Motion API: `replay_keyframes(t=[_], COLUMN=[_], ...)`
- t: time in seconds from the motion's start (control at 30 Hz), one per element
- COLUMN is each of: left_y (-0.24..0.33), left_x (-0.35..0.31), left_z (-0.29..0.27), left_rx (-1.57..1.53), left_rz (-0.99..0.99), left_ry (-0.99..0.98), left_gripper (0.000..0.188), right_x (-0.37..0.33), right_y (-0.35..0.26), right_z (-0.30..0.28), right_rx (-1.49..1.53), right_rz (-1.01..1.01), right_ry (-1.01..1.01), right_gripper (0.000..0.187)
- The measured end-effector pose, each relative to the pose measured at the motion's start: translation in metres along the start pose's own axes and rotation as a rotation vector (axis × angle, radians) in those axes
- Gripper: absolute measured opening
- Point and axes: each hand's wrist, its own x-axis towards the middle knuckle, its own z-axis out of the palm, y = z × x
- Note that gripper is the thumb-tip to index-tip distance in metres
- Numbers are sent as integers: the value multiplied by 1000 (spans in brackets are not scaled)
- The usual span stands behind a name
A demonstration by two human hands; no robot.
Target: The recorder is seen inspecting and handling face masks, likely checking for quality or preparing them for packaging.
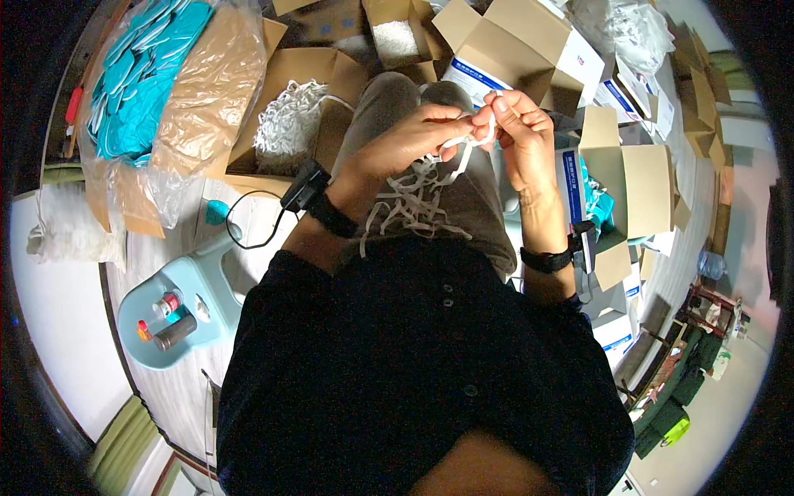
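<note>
Above my lap, both hands are at work on a narrow white strip (462, 168), which looks like a flat cord or elastic band. My left hand (418, 139) pinches it between thumb and fingers. Close beside it, my right hand (527, 140) is raised with its fingertips closed on the strip's upper part. Exactly how the strip runs between the fingers is hidden. A loose tangle of similar white strips (416, 205) lies across my thighs, just below the hands.
An open carton (343, 78) heaped with white strips stands ahead left, beside a clear bag of teal pads (149, 74). To the right, another open carton (648, 190) holds teal pieces. A pale blue stool (136, 318) at left carries bottles.
</note>
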Motion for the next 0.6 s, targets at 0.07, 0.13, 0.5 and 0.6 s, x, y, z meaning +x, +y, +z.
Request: replay_keyframes(t=[0.07,0.13,0.5,0.6], left_y=[4,3,-1,7], left_x=[-2,-1,-9,-10], left_z=[5,2,-12,-11], left_rx=[-24,12,369,509], left_rz=[8,-30,39,15], left_ry=[12,-13,-178,-176], left_gripper=[33,33,27,25], right_x=[1,1,-7,-14], right_y=[5,10,32,53], right_z=[-7,-10,-44,-70], right_rx=[52,69,-51,-845], right_rz=[-39,-45,147,-43], right_ry=[-22,21,295,331], right_gripper=[14,12,11,15])
